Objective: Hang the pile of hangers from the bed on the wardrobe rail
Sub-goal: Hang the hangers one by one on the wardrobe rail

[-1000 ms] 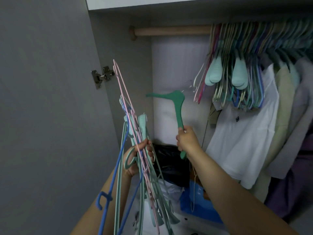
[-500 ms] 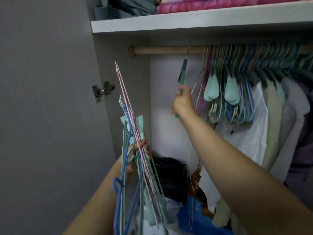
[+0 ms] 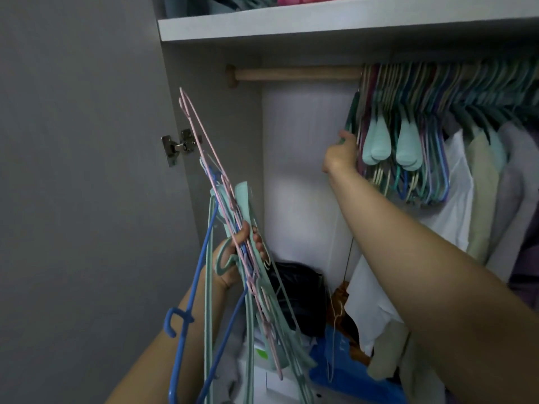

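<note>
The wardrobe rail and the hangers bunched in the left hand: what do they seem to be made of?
The rail looks like bare, matte wood: pale tan and round, set into a round end socket. The bunch of hangers looks like plastic or plastic-coated wire: thin pink and blue rods and flatter mint pieces, all in smooth, even colours. Which one cannot be told.

No readable text, label, brand or number anywhere you look. Pale marks on crumpled blue plastic bag [image 3: 347, 371], well below your right-hand fingers [image 3: 345, 141], too blurred to read.
</note>
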A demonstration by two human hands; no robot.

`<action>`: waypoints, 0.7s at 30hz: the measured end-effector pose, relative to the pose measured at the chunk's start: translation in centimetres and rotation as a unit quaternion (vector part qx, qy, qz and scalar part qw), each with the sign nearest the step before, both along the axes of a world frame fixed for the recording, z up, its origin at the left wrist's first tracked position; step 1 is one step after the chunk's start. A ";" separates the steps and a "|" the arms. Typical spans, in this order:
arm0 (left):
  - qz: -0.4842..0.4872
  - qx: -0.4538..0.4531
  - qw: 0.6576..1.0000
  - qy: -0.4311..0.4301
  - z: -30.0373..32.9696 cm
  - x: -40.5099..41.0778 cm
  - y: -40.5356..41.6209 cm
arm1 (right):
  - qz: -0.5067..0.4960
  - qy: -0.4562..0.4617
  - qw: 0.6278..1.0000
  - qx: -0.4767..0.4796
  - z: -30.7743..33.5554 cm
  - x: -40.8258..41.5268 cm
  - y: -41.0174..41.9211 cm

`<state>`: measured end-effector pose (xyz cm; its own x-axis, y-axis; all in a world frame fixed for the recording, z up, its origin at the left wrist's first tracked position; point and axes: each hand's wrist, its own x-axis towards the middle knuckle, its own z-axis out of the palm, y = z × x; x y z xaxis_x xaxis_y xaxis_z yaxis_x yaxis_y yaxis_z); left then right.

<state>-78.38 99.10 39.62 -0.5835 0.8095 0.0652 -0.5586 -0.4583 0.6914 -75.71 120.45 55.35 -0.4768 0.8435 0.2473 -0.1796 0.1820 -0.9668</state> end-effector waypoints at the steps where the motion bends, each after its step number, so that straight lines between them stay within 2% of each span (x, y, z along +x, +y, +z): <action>1: 0.009 0.001 1.000 0.000 -0.2 0.1 -0.1 | -0.006 -0.008 1.000 0.023 -0.4 0.5 0.1; 5: 0.030 0.010 0.999 -0.005 -1.2 0.4 -0.3 | -0.001 -0.006 0.998 0.056 -3.1 3.2 -1.4; 7: 0.037 0.003 0.999 -0.013 -1.8 0.5 -0.2 | 0.017 -0.016 1.000 -0.003 -6.0 4.2 -4.0; 9: 0.039 -0.003 0.999 -0.022 -2.2 0.5 -0.1 | 0.095 -0.090 0.991 -0.033 -9.8 4.8 -6.2; 10: 0.039 -0.004 0.999 -0.025 -2.3 0.5 0.0 | 0.171 -0.152 0.973 -0.014 -11.7 5.4 -7.1; 11: 0.040 -0.004 0.999 -0.030 -2.4 0.5 0.1 | 0.264 -0.221 0.939 0.023 -13.4 6.1 -7.5; 14: 0.038 0.000 0.998 -0.043 -2.7 0.4 -0.1 | 0.513 -0.335 0.787 0.072 -17.5 7.9 -6.9; 17: 0.005 0.027 0.998 -0.051 -2.9 0.3 -0.4 | 0.584 -0.436 0.682 0.060 -20.1 8.8 -4.9; 19: -0.001 0.034 0.997 -0.062 -3.1 0.0 -0.5 | 0.578 -0.475 0.655 0.104 -21.5 9.2 -4.6; 21: -0.002 0.032 0.997 -0.066 -3.0 -0.3 -0.6 | 0.570 -0.468 0.665 0.119 -22.2 9.5 -5.0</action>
